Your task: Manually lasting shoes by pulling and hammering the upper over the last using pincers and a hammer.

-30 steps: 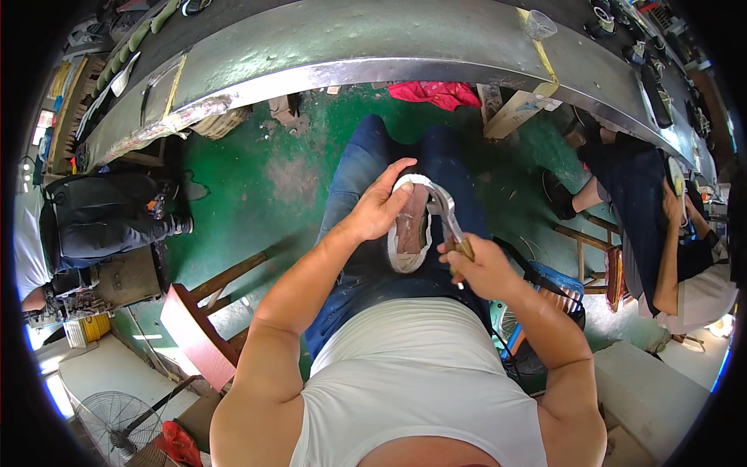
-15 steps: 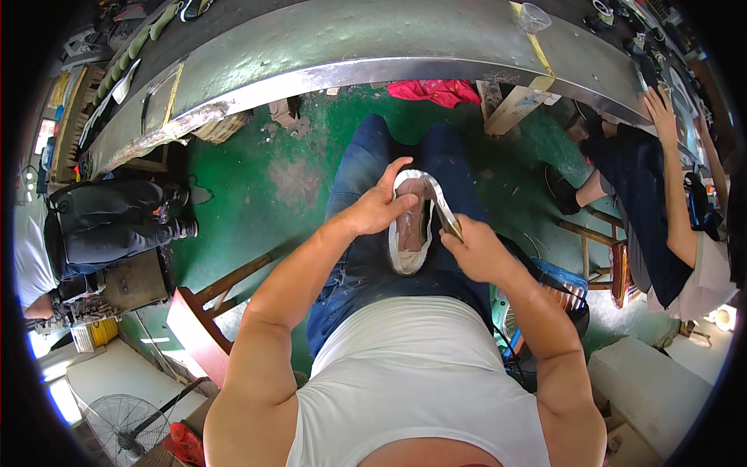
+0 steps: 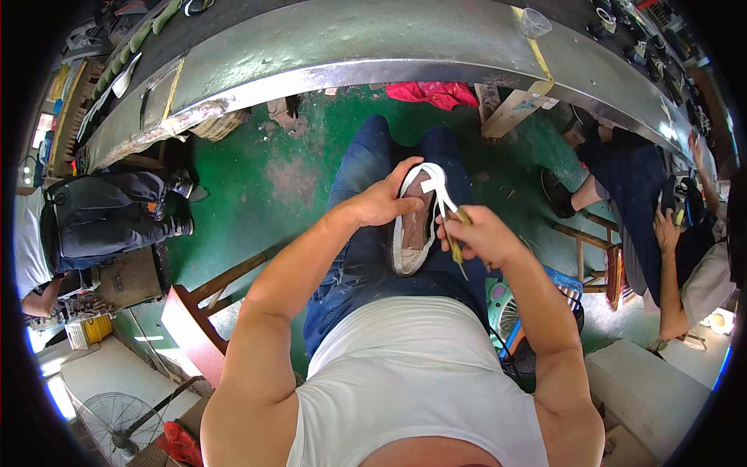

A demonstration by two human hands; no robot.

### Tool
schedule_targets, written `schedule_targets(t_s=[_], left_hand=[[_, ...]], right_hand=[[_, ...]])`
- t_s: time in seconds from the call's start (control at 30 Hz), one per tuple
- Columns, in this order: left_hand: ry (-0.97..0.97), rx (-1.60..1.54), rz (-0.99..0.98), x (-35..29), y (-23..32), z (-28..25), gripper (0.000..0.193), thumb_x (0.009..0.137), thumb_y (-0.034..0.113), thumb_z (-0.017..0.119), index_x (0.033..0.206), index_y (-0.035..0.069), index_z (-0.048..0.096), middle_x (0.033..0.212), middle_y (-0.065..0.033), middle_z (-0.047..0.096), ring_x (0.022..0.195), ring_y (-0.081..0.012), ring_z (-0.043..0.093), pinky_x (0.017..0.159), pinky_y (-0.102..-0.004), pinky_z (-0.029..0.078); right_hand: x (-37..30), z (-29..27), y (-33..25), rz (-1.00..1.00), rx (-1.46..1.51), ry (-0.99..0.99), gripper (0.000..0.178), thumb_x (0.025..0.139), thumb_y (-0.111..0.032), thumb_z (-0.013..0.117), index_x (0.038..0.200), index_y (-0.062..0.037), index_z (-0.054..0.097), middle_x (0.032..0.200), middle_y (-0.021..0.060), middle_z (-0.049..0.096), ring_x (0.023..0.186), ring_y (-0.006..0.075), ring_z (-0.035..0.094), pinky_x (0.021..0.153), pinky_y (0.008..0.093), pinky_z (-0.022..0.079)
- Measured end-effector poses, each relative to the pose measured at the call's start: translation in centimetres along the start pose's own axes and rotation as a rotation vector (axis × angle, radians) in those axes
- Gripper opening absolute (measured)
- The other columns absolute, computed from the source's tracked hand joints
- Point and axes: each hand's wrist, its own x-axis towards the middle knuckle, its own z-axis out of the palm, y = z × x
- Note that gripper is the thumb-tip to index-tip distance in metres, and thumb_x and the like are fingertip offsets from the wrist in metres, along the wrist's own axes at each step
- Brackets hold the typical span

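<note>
A shoe upper (image 3: 399,233) with a white rim and a brown insole board rests bottom up over my thighs. My left hand (image 3: 387,199) is closed round its left side, the thumb pressed on the brown board. My right hand (image 3: 482,237) is closed on a hand tool (image 3: 457,251) with a yellowish handle and a thin pointed end that points down toward me. Between the toe end and my right fingers runs a white strip (image 3: 442,194), one part of it looped over the toe. Whether those fingers also pinch the strip is hard to see.
A long metal-topped bench (image 3: 350,39) crosses ahead, carrying a clear plastic cup (image 3: 534,22). Pink cloth (image 3: 433,93) lies beneath it. Wooden stools (image 3: 204,331) stand on both sides. One person works at left, another at right holding a dark shoe (image 3: 685,204). A fan (image 3: 120,432) stands lower left.
My right hand has turned the tool, so its pointed end now faces down toward me. The white strip now stands away from the toe. The person at right has lowered an arm from the bench.
</note>
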Motion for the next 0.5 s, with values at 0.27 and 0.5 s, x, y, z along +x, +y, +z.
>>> schedule_targets(t_s=[0.27,0.5], left_hand=[[0.184,-0.155,-0.041,0.5,-1.7,0.5,0.051,0.103,0.020,0.055,0.150,0.012,0.037,0.128,-0.0069,0.059,0.116,-0.0148,0.053,0.103,-0.0304,0.042],[0.128,-0.335,0.025,1.0,-3.7,-0.9,0.049,0.102,0.013,0.056,0.149,0.012,0.042,0.125,-0.0038,0.060,0.113,-0.0116,0.054,0.101,-0.0282,0.044]], right_hand=[[1.8,0.4,1.9,-0.068,-0.251,0.094,0.020,0.097,-0.019,0.057,0.091,-0.0007,0.061,0.073,0.0070,0.066,0.063,0.0147,0.062,0.059,0.0297,0.050],[3.8,2.7,5.7,-0.303,-0.491,0.395,0.019,0.096,-0.018,0.059,0.092,0.0012,0.060,0.073,0.0132,0.068,0.070,0.0285,0.069,0.069,0.0366,0.053]])
